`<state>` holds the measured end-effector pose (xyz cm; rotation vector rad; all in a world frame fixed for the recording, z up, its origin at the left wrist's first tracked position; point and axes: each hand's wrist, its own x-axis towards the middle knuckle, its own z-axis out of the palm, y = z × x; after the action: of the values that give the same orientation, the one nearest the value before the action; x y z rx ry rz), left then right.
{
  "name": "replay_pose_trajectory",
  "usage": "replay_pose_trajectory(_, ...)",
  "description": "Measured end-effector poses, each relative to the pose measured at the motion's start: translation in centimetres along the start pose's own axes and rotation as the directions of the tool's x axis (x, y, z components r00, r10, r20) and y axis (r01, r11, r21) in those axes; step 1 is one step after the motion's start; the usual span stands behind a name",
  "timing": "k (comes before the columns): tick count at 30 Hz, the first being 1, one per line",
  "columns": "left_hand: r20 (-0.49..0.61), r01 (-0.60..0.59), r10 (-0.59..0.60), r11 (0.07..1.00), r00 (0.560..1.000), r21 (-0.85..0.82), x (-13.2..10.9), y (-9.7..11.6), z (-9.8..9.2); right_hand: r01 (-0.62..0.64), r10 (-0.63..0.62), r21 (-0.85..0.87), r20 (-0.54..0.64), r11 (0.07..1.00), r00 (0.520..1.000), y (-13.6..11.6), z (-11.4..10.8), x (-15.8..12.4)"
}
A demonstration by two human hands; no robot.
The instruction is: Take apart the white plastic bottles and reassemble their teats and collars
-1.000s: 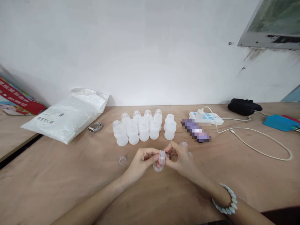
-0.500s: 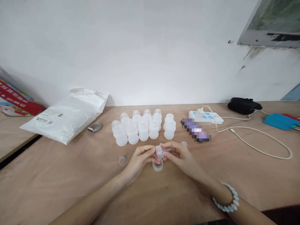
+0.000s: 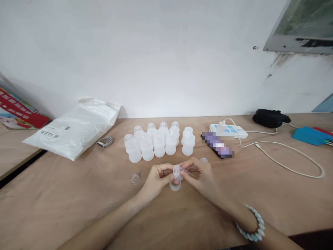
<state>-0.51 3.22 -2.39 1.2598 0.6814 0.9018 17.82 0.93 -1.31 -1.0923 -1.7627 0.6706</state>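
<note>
Just above the table, my left hand (image 3: 157, 178) pinches a clear, threaded-looking bottle collar (image 3: 177, 172) by its left side. My right hand (image 3: 199, 173) closes on its other side, with fingers on a thin clear part (image 3: 187, 171) that sticks out of the collar; its exact kind cannot be told. Below them a translucent ring (image 3: 175, 186) lies on the table. A small clear teat-like piece (image 3: 135, 178) rests to the left. Behind my right hand a clear cap (image 3: 204, 160) is partly hidden. Farther back, an uncapped white bottle (image 3: 188, 143) stands upright.
Several white baby bottles with clear domed caps (image 3: 147, 147) stand grouped behind my hands. Left are a watch-like band (image 3: 105, 142) and a plastic bag (image 3: 75, 130). Right are a phone (image 3: 218, 146), power strip (image 3: 240, 132), cable (image 3: 299, 147), black pouch (image 3: 270, 118) and blue item (image 3: 310, 135).
My fingers have shifted around the collar, which is now turned slightly, and the clear part reaches out less to the right. Things on the table have stayed put.
</note>
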Motion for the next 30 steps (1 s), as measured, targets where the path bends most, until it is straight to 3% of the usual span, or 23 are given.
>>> replay_pose_trajectory(4, -0.072, -0.071, 0.079, 0.992, 0.994, 0.100, -0.4, 0.2, 0.5, 0.018, -0.016, -0.052, 0.024, 0.998, 1.000, -0.3, -0.1, 0.0)
replay_pose_trajectory(10, -0.063, -0.103, 0.118, 0.975, 0.991, 0.199, -0.8, 0.3, 0.8, 0.041, -0.046, 0.031, 0.218, 0.999, 0.975, -0.6, -0.2, 0.2)
replay_pose_trajectory(16, -0.007, -0.095, 0.104, 0.934, 0.995, 0.345, -1.1, 0.2, 1.4, 0.079, -0.067, -0.055, 0.182, 0.995, 0.981, -0.8, 0.5, 0.0)
replay_pose_trajectory(18, -0.023, -0.099, 0.118, 0.913, 0.993, 0.395, -1.0, 0.3, 0.9, 0.071, -0.062, -0.055, 0.147, 0.996, 0.987, -0.4, -0.1, 0.1)
replay_pose_trajectory(20, -0.132, -0.086, 0.151, 0.911, 0.980, 0.402, -0.8, 0.6, -0.4, 0.026, -0.025, -0.009, 0.031, 1.000, 0.999, 0.4, -1.5, 0.3)
replay_pose_trajectory(23, -0.330, -0.059, 0.194, 0.924, 0.924, 0.378, -0.9, 1.7, -3.2, -0.052, 0.079, 0.134, -0.207, 0.990, 0.975, 2.0, -4.0, 0.9)
replay_pose_trajectory(25, -0.388, -0.051, 0.213, 0.920, 0.897, 0.388, -1.4, 2.8, -4.8, -0.066, 0.109, 0.164, -0.269, 0.984, 0.957, 2.7, -5.1, 1.3)
replay_pose_trajectory(27, -0.430, -0.052, 0.255, 0.902, 0.866, 0.429, -2.1, 3.9, -5.4, -0.067, 0.083, 0.080, -0.218, 0.995, 0.972, 2.8, -5.2, 1.6)
replay_pose_trajectory(30, -0.448, -0.060, 0.306, 0.874, 0.840, 0.483, -3.0, 5.0, -5.1, 0.008, -0.005, -0.174, 0.017, 0.985, 1.000, 2.0, -3.7, 1.4)
